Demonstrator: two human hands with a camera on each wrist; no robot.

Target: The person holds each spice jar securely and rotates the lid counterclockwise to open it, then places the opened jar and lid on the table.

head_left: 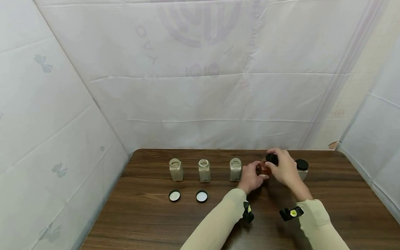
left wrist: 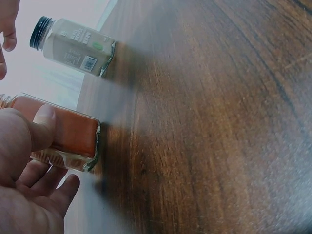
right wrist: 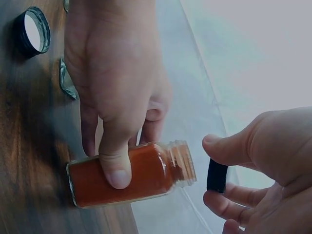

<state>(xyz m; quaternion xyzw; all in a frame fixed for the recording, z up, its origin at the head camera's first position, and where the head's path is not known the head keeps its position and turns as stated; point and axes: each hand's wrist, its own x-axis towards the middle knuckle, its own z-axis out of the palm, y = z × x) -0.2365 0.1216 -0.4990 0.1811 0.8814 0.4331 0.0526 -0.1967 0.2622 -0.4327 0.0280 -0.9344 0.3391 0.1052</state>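
My left hand (head_left: 250, 178) grips a square glass spice jar of orange-red powder (right wrist: 146, 170), thumb on one side and fingers around the other. The jar stands upright on the table with its threaded mouth bare. Between thumb and fingers, my right hand (head_left: 286, 169) pinches a black screw lid (right wrist: 217, 176), a small gap away from the jar's mouth. Just left of my left hand is an uncapped jar of pale powder (head_left: 235, 171). Right of my right hand stands a jar with a black lid on (left wrist: 78, 46), partly hidden by that hand in the head view.
Two more uncapped jars, one at the far left (head_left: 176, 170) and one beside it (head_left: 204, 172), stand in the same row. Two black lids, left (head_left: 174, 195) and right (head_left: 201, 196), lie white side up before them. White cloth walls (head_left: 185, 103) border the wooden table (head_left: 141, 228).
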